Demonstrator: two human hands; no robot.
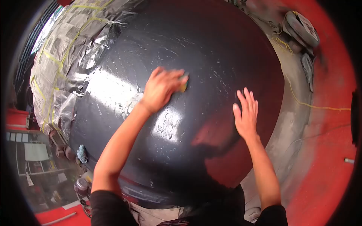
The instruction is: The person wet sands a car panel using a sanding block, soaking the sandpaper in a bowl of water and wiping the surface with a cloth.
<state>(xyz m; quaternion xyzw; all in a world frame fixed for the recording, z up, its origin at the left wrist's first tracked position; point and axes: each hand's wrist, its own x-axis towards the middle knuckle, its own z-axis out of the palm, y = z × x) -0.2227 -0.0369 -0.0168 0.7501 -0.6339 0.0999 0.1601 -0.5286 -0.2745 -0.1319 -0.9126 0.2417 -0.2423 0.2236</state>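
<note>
A large, dark, glossy car panel (226,45) fills the middle of the head view, its surface wet with streaks and drops. My left hand (161,87), slightly blurred, is closed on a small yellow and green sponge (184,87) against the panel's middle. Part of the sponge is hidden under the fingers. Farther right, my right hand (247,115) lies palm down over the panel, its fingers stretched out and holding nothing.
Paper and plastic masking (56,71) with yellow tape covers the left side. A blue cloth (81,153) lies by the panel's lower left edge. At the upper right stands a round grey object (299,28), and a yellow cord (320,107) runs along the red wall.
</note>
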